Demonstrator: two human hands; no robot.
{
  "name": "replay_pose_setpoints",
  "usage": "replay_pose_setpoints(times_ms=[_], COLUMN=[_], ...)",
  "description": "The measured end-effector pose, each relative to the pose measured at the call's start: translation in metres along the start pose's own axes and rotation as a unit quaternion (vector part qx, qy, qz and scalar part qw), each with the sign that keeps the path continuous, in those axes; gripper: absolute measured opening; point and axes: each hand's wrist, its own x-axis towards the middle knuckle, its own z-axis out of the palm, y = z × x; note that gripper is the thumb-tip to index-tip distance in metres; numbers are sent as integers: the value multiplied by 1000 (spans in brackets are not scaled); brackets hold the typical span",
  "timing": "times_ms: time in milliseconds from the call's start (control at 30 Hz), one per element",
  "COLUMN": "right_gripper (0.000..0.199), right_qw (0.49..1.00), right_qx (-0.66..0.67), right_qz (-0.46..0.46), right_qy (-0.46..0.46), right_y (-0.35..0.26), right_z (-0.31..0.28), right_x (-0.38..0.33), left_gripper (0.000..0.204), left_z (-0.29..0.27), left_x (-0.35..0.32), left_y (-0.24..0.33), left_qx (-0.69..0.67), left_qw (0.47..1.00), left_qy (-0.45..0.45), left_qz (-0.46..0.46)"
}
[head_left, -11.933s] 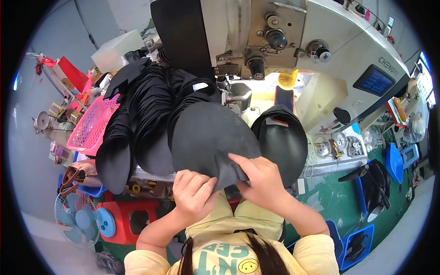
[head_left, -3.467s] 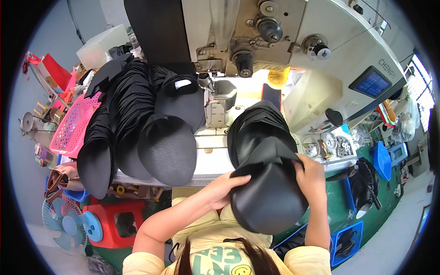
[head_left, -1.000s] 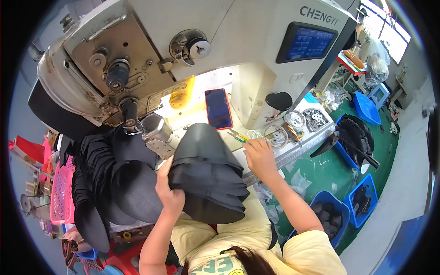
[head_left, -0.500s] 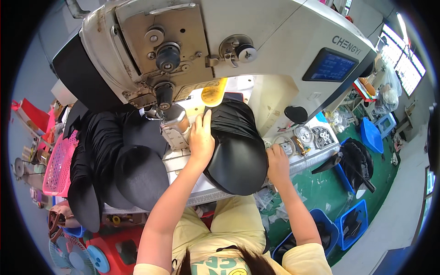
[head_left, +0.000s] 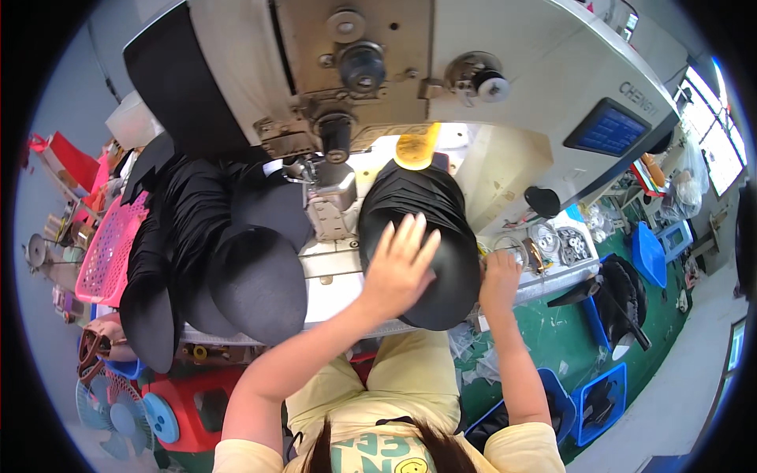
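Note:
In front of me stands a stack of black, rounded, smooth pieces (head_left: 441,299), its far layers fanned out under the sewing machine's arm. My left hand (head_left: 400,272) lies over the top piece with its fingers spread. At the stack's right side is my right hand (head_left: 500,285), its fingers curled together; what they hold, if anything, is hidden. Left of the stack is the metal sewing head (head_left: 331,193) above the white work plate (head_left: 327,296). Further left, more black rounded pieces (head_left: 256,276) lie in overlapping rows.
The large sewing machine (head_left: 536,71) with a small blue screen (head_left: 609,126) spans the far side. Spools and small parts (head_left: 572,246) sit at the right of the table. Blue bins (head_left: 601,404) stand on the green floor. A pink basket (head_left: 110,260) and fan (head_left: 118,414) are at left.
My left hand has moved from the stack's far left edge onto its top, and its fingers have spread. My right hand stays at the stack's right side. The view has shifted left.

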Motion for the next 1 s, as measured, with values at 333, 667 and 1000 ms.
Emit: replay_pose_setpoints(times_ms=[333, 667, 1000], right_gripper=[17, 16, 17], right_qw=[1000, 999, 999], right_qx=[-6, -10, 27], right_qz=[10, 41, -7], right_qy=[2, -19, 33], right_y=[7, -7, -45], right_z=[1, -20, -78], right_x=[5, 10, 1], left_gripper=[37, 24, 35], left_z=[-113, -173, -109], left_x=[-99, -132, -30], left_y=[-56, -153, -278], left_qx=[-31, 216, 338], left_qw=[986, 928, 891], left_qy=[47, 146, 174], left_qz=[-154, -265, -247])
